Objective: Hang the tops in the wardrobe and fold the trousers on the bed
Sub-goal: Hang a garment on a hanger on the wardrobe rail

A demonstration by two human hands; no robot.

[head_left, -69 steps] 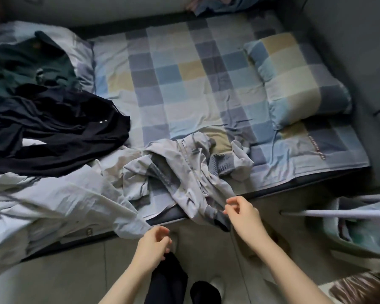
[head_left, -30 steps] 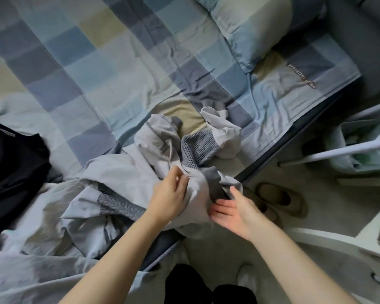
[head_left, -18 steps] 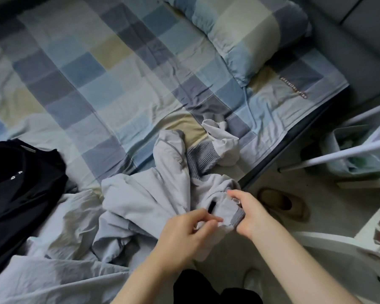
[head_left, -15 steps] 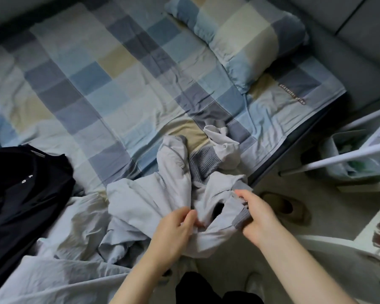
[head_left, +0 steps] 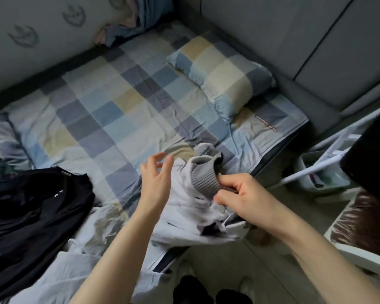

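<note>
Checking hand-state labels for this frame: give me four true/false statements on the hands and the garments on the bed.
1. The right hand pinches the ribbed cuff of the light grey garment. True.
2. The left hand grips the black top. False: its fingers are spread and hold nothing; the black top lies apart on the bed.
3. The checked pillow lies on the bed near the headboard. True.
4. The grey garment is folded flat. False: it is crumpled at the bed's edge.
</note>
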